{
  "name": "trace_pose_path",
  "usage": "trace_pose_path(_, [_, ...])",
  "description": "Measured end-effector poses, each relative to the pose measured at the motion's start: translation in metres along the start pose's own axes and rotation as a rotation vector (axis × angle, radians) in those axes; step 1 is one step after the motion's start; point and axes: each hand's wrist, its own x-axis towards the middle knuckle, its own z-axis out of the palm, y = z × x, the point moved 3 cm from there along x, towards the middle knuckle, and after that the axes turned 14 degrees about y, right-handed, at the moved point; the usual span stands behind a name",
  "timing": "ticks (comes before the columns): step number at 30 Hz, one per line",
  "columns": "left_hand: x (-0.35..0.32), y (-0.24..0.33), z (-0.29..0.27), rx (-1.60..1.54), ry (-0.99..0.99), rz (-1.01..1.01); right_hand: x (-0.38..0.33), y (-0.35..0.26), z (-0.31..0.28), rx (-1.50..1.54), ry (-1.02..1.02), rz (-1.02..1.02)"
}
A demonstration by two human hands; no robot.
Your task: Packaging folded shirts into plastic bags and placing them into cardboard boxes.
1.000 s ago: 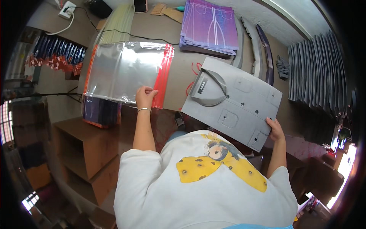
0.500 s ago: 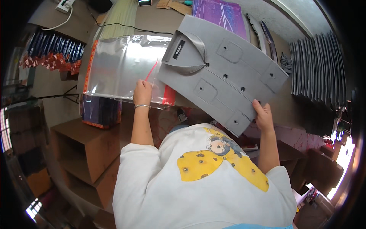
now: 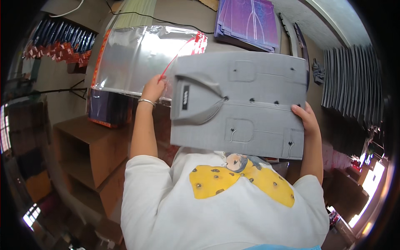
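Note:
A folded grey shirt (image 3: pixel 266 87) with a collar, dark buttons and pockets lies level in front of my chest. My right hand (image 3: pixel 307 118) grips its right edge, thumb on top and the other fingers mostly hidden beneath. To the left, a clear plastic bag (image 3: pixel 125 62) with an orange-red edge rests on the table. My left hand (image 3: pixel 154 88) is closed on a thin red strip (image 3: pixel 174 59), which runs up to the red-marked right end of the bag. The shirt's collar end is close to my left hand and covers the table behind it.
Purple printed packaging (image 3: pixel 246 25) is piled at the back. Grey folded shirts (image 3: pixel 352 83) stand in a row at the right. Dark packed bags (image 3: pixel 62 39) line the far left. Below the table's left side are a packed stack (image 3: pixel 108 106) and open brown boxes (image 3: pixel 89 154). A black cable (image 3: pixel 166 23) crosses behind.
The shirt has turned from a slant to nearly level and come nearer my body. My left hand has shifted slightly left and up, and the red strip now stretches longer toward the bag's end.

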Motion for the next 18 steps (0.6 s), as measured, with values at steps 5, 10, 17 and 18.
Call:
trace_pose_path(5, [-0.017,0.016,-0.003,0.110,0.016,0.228,0.058,-0.005,0.035,-0.107,-0.206,0.100])
trace_pose_path(10, [-0.044,0.031,0.007,0.403,0.227,0.435,0.069,-0.026,0.034,-0.015,-0.184,0.049])
trace_pose_path(17, [-0.092,0.022,-0.002,0.490,0.456,0.258,0.078,-0.003,0.044,0.062,-0.129,0.032])
trace_pose_path(18, [-0.098,0.017,-0.003,0.454,0.497,0.266,0.081,0.004,0.042,0.048,-0.130,0.035])
